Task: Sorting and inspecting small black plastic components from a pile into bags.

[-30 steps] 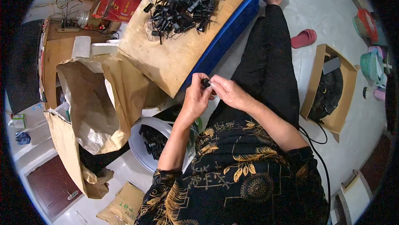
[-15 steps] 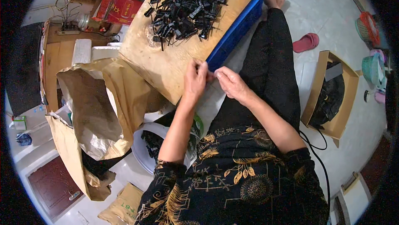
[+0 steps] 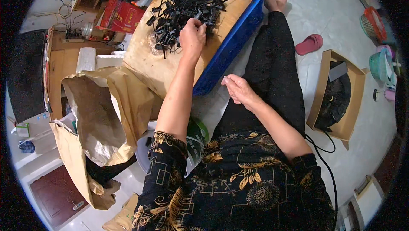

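Note:
A heap of small black plastic parts (image 3: 177, 15), many with thin stems, lies on a wooden tabletop (image 3: 147, 71). My left hand (image 3: 193, 37) is at the near right edge of that heap, its fingers curled in and touching it. What lies between those fingertips is hidden. Lower and to the right, beyond the table's blue side, my right hand (image 3: 238, 89) hovers above my leg. Its fingers are closed, and something small and pale may show at the tips, too small to name.
An open brown paper sack (image 3: 136, 103) stands left of the table, a pale bucket (image 3: 142, 145) beneath my left arm. Blue cloth-like material (image 3: 238, 39) covers the table's right side. On the floor are a cardboard box (image 3: 317, 99) with black items and a pink slipper (image 3: 309, 44).
My two hands were close together by the table's corner. The left has since moved up and away to the heap, while the right has stayed almost in place, slightly lower.

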The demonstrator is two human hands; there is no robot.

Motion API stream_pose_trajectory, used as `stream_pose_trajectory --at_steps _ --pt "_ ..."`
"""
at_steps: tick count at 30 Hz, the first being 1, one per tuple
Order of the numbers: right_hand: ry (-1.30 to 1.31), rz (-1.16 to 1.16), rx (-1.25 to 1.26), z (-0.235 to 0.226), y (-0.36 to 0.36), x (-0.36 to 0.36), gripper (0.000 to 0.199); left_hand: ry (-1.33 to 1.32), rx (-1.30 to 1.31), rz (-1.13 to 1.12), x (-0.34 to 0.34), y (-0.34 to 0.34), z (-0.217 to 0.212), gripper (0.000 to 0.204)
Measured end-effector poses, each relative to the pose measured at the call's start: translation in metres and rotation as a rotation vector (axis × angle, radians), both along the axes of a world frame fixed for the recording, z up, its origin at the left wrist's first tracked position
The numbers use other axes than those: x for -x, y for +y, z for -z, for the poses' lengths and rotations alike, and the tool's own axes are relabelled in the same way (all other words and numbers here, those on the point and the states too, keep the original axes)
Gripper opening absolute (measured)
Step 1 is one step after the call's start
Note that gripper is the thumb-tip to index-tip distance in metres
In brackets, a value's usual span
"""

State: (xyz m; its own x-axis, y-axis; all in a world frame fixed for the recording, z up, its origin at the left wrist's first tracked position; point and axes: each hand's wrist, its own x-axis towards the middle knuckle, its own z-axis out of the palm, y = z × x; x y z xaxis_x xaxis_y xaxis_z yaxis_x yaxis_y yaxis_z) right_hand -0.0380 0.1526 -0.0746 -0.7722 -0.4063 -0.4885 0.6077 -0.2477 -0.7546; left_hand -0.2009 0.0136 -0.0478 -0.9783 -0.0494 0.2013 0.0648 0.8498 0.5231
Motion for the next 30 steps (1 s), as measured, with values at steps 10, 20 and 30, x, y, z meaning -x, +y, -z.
stream_pose_trajectory --at_steps 10,20,30 --pt "0.001 -0.031 -0.015 -0.002 -0.004 -0.004 0.022 -0.363 -1.487 -0.144 -0.017 -0.093 -0.007 0.01" --pt "0.065 -0.062 0.022 -0.015 -0.011 -0.006 0.023 -0.225 -1.834 -0.246 -0.058 -0.146 0.005 0.017" --pt "0.053 -0.063 0.041 -0.013 -0.005 -0.014 0.027 -0.184 -1.955 -0.293 -0.085 -0.147 0.009 0.012"
